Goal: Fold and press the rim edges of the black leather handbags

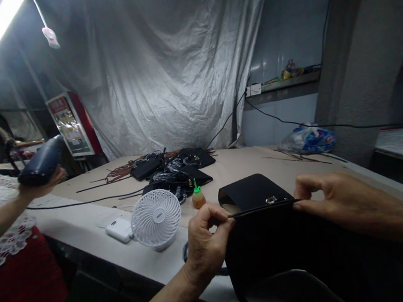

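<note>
Between my two hands a black bag piece (266,240) is stretched by its upper edge; much of its lower part is lost in shadow. My left hand (209,237) pinches the left end of that edge between thumb and fingers. At the right end, my right hand (321,193) grips it the same way. Just behind it, on the table, sits a black flap bag (251,191) with a metal clasp (271,200) at its front. A small bottle (199,199) with a green nozzle and amber liquid stands beyond my left hand.
A white fan (156,219) and a white box-shaped device (119,230) stand left on the table (232,164). Black bags (178,175) and brown strips lie behind. At left, a co-worker's hand (50,180) holds a dark bottle-like object (40,162). A plastic bag (309,139) lies far right.
</note>
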Demonstrator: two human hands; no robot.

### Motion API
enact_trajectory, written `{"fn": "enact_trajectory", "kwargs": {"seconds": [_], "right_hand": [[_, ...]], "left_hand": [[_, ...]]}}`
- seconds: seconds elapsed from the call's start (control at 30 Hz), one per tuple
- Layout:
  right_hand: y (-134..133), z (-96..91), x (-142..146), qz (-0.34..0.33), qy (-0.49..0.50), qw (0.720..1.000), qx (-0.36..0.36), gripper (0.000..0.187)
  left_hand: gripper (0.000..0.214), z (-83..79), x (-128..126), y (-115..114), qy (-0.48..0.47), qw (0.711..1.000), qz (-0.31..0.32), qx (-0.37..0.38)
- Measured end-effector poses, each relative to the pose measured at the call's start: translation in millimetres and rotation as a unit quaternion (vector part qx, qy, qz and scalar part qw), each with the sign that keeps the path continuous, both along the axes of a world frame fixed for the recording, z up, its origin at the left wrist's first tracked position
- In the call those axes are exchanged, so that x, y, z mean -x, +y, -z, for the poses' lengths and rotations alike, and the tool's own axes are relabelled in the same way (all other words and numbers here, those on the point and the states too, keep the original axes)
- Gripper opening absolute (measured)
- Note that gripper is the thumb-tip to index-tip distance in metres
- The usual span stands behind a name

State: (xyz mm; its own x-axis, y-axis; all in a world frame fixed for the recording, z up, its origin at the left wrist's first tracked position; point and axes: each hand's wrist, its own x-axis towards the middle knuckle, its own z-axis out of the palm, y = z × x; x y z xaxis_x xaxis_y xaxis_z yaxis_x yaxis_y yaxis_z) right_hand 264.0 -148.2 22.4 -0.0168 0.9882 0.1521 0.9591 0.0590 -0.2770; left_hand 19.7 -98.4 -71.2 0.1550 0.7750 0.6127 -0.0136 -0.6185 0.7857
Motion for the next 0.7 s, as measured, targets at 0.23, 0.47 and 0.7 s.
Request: {"fn": "enact_trajectory", "kwargs": {"seconds": [0.23,0.47,0.7], "right_hand": [[5,1.0,-3,0.022,0.003,0.999,0.034,0.016],[12,9.3,-11,0.021,0.008,0.999,0.031,0.028],[15,16.4,-19,0.032,0.021,0.999,0.035,0.037]], "left_hand": [[0.022,4.9,5,4,-0.018,0.992,0.022,0.122],[0.017,-0.3,14,1,-0.027,0.984,0.069,0.165],[0.010,0.9,14,1,-0.046,0.982,0.064,0.173]]}}
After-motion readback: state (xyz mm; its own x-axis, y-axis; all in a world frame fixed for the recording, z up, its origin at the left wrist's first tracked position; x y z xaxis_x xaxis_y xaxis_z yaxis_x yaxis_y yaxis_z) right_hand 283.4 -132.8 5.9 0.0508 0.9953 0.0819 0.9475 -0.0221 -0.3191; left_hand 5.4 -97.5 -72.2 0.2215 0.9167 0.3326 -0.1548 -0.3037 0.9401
